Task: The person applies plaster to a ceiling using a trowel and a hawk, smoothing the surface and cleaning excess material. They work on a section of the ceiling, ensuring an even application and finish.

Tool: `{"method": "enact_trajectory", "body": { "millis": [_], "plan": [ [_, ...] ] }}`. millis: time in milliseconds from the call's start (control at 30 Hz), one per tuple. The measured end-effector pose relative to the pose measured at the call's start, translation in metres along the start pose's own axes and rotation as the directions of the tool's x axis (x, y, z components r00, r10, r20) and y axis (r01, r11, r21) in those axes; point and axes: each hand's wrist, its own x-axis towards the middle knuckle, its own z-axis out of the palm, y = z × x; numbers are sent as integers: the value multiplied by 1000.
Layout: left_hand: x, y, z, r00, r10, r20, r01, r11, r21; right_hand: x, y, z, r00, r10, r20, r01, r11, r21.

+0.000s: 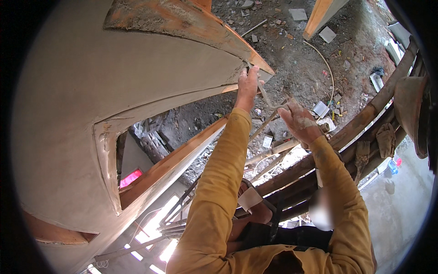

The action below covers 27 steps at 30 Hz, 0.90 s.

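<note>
My left hand (247,89) is closed at the end of a grey plastered wall (159,68), beside the tip of a wooden board (260,61). A thin, limp, mortar-grey strip (264,95) hangs in a bend from that hand across to my right hand (299,122). What the strip is made of, I cannot tell. My right hand, smeared with pale mortar, has its fingers closed around the strip's other end, away from the wall. Both arms are stretched forward in mustard sleeves. Part of my left fingers is hidden against the wall edge.
Wooden poles (292,176) run diagonally below and right of my arms. A large pan (413,114) and a mortar-caked brush (362,157) are by the poles at the right. Far below lies rubble-strewn ground (283,45) with a thin hose (329,68). A window opening (137,160) pierces the wall.
</note>
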Motion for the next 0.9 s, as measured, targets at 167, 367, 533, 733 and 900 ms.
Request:
{"method": "enact_trajectory", "body": {
  "millis": [167, 367, 533, 733, 900],
  "plan": [
    [1, -3, -8, 999, -12, -33, 9, 996, -86, 6, -3, -2, 995, 71, 68, -69, 997, -29],
    [2, 10, -5, 1000, -31, -2, 31, 999, -42, 8, 14, 0, 928, -372, 5, 351, 870, -347],
    [5, 7, -10, 999, -40, -12, 38, 996, -80, 12, -7, -12, 972, -234, 35, 236, 947, -216],
    [6, 6, -9, 999, -31, -14, 29, 995, -94, 16, -12, -20, 973, -212, 93, 226, 958, -175],
    [7, 6, -10, 999, -33, 4, 33, 991, -132, 16, -22, -26, 992, -50, 117, 67, 987, -147]
  ]
}}
